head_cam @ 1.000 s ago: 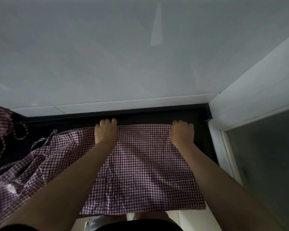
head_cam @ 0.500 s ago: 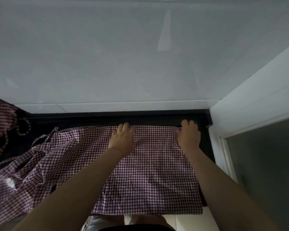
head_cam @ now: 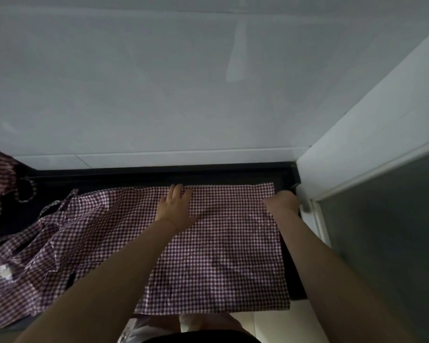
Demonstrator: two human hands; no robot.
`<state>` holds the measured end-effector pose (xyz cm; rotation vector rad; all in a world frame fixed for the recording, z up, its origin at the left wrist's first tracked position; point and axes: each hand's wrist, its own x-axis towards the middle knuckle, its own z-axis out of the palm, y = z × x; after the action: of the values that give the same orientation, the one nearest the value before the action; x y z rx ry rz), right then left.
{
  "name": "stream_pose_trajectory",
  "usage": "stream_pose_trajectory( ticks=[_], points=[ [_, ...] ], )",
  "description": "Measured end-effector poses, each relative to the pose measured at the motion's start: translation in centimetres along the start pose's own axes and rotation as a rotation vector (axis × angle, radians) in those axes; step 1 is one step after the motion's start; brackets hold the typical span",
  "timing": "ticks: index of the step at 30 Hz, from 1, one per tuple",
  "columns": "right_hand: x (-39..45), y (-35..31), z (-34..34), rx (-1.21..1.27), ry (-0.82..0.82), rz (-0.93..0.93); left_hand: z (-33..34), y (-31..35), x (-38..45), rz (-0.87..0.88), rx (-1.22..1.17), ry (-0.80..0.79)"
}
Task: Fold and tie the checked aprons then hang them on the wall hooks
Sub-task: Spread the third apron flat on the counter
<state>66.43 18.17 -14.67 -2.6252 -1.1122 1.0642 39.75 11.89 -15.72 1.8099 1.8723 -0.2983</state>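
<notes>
Fingers [head_cam: 177, 194] of the left hand [head_cam: 175, 209] lie flat on the checked apron [head_cam: 221, 256]; right hand's [head_cam: 282, 201] hidden.

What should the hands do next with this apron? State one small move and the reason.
Probably fold the right edge leftward: the checked apron lies smoothed on the dark counter, left hand pressing it flat, right hand at its right edge.

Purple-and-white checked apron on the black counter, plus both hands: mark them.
purple-and-white checked apron [head_cam: 228, 253], head view, flat middle panel
left hand [head_cam: 175, 209], head view, back of hand
right hand [head_cam: 281, 201], head view, back of hand at apron's right edge
</notes>
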Motion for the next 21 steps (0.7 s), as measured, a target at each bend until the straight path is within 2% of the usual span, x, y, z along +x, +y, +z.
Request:
stream_pose_trajectory(
  ticks=[2, 3, 4, 6, 8, 10, 13, 16, 18, 19, 21],
  points=[
    [-0.3, 0.0, -0.5, 0.084, 0.296, -0.141, 0.0, -0.1, -0.6, 0.002, -0.029, 0.004],
    [-0.7, -0.1, -0.3, 0.027, 0.423, -0.256, 0.1, -0.1, -0.9, -0.008, -0.033, 0.038],
    [-1.2, -0.2, 0.7, -0.085, 0.482, -0.376, 0.1, -0.1, -1.2, -0.031, -0.029, 0.096],
    [-3.3, -0.2, 3.6, -0.27, 0.436, -0.578, 0.4, -0.3, -2.2, -0.138, 0.006, 0.209],
    [-5.7, 0.2, 6.2, -0.388, 0.293, -0.657, 0.7, -0.3, -3.0, -0.262, 0.014, 0.211],
    [-7.1, 1.0, 7.6, -0.554, 0.135, -0.654, 1.3, -0.7, -3.6, -0.302, -0.034, 0.115],
    [-6.4, 1.4, 6.7, -0.585, 0.018, -0.545, 1.4, -1.8, -4.2, -0.179, -0.147, 0.081],
    [-5.1, 0.6, 5.6, -0.484, -0.065, -0.393, 0.5, -3.5, -5.0, -0.022, -0.191, 0.279],
    [-6.0, -1.1, 6.0, -0.446, -0.058, -0.31, -0.4, -4.9, -5.9, 0.069, -0.167, 0.45],
    [-6.8, -2.0, 6.4, -0.432, -0.038, -0.314, -0.7, -5.4, -6.1, 0.099, -0.16, 0.526],
    [-10.4, -4.7, 8.4, -0.421, 0.004, -0.475, -1.8, -7.8, -7.0, 0.088, -0.154, 0.641]
  ],
)
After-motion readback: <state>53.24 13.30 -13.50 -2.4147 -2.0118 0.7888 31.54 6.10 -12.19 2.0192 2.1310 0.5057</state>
